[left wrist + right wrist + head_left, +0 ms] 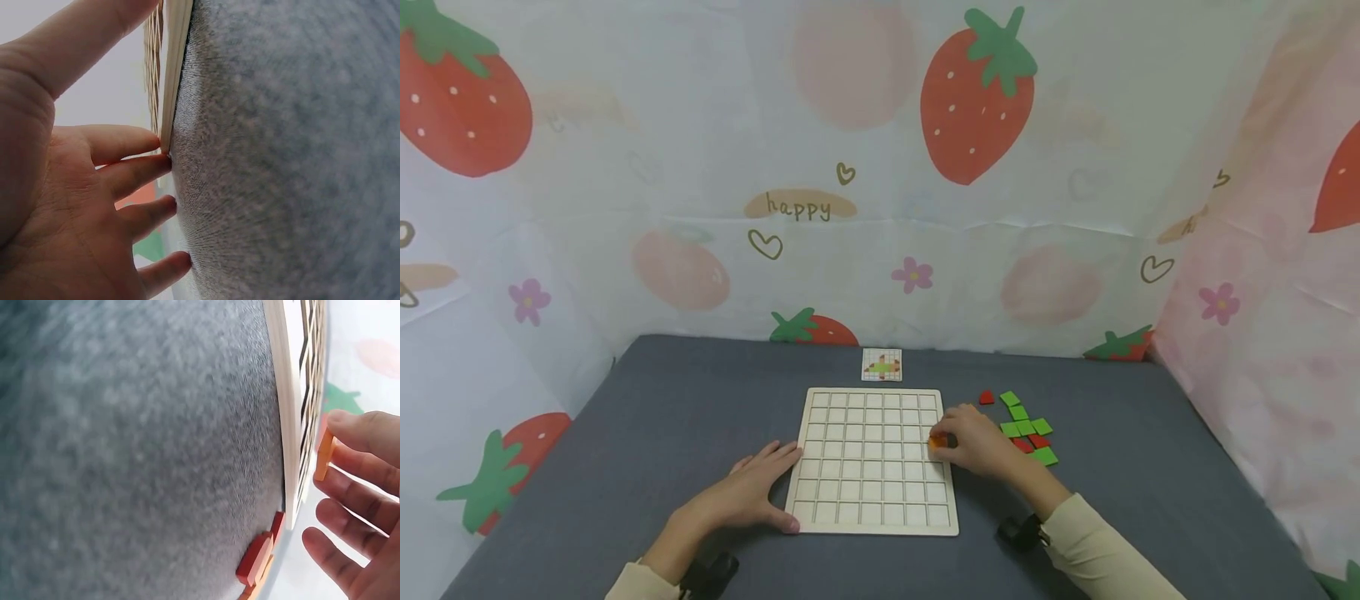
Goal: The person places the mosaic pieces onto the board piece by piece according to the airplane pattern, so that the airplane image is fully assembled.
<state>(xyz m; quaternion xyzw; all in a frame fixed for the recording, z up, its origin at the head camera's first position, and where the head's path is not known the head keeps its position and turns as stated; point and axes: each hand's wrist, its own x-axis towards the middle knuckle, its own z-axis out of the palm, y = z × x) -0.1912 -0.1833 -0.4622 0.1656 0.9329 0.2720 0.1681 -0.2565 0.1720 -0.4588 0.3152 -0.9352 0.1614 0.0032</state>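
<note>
A pale wooden board [872, 528] with a grid of square cells lies flat on the table. My left hand [741, 493] rests at its left side, thumb by the near corner and fingertips against the edge. In the left wrist view those fingers [119, 141] are spread and fairly straight. Over the board's right side, my right hand [976, 442] pinches a small orange tile [324, 454] between thumb and fingers. In the right wrist view the tile is held on edge, above the grid. The head view shows the orange tile [935, 442] partly hidden by the fingers.
Right of the board lie several green tiles [1018, 412] and a few red tiles [987, 398]. A small card [882, 353] with a coloured grid picture sits behind the board. Grey cloth [715, 400] covers the table, and a strawberry-print curtain [700, 167] hangs behind it.
</note>
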